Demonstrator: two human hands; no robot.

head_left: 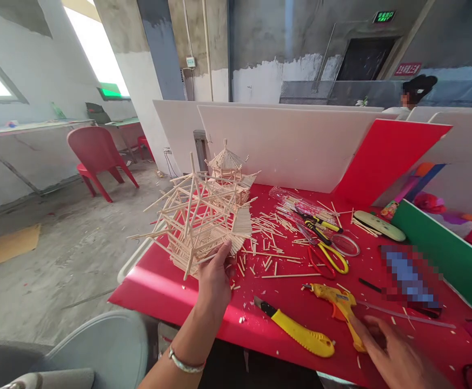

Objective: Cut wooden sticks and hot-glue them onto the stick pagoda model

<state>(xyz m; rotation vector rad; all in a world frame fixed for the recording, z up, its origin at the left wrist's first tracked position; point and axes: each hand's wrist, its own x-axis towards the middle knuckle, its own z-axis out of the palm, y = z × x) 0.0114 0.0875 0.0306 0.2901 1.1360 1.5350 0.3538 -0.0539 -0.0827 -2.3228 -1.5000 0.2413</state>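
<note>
My left hand (215, 273) grips the lower edge of a wooden stick model (195, 216), a tiered frame of thin pale sticks, at the left of the red table. Behind it stands a small stick pavilion (226, 162) with a pointed roof. At the lower right my right hand (385, 343) is at the handle of a yellow glue gun (339, 308), its fingers partly curled against it. A clear glue stick extends from the back of the gun. Left of the gun lies a yellow utility knife (300, 330), blade out.
Loose sticks (270, 227), yellow-handled pliers (333, 256) and a green case (379, 225) lie on the red table (166, 286). White, red and green boards stand around its back and right. A stool (98, 351) is at lower left; a person sits beyond the boards.
</note>
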